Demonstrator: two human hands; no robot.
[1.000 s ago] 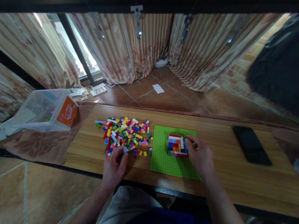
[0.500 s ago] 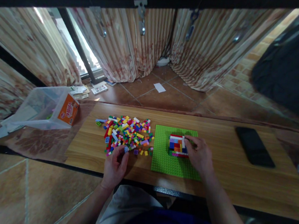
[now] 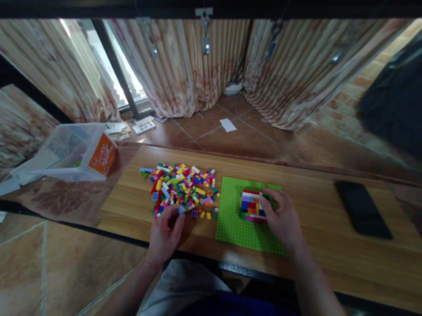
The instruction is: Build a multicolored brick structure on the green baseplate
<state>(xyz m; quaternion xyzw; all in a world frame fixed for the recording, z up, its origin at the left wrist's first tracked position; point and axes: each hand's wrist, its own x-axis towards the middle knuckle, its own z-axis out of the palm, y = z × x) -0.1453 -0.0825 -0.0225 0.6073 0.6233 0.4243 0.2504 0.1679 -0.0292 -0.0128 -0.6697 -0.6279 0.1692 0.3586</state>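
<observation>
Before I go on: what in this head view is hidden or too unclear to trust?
Head view: whether the left hand holds a brick; its fingers curl at the near edge of the brick pile, too small to tell.
Head view: the right side of the brick build on the green baseplate, covered by the right hand.
Head view: print on the orange label of the clear box, too small.

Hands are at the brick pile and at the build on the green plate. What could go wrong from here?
1. The left hand works at the near fringe of the loose bricks; a sweep could flick small ones off the table edge.
2. The right hand covers the right side of the brick build, so a brick may seat misaligned unseen, and pressing might slide the green baseplate.
</observation>
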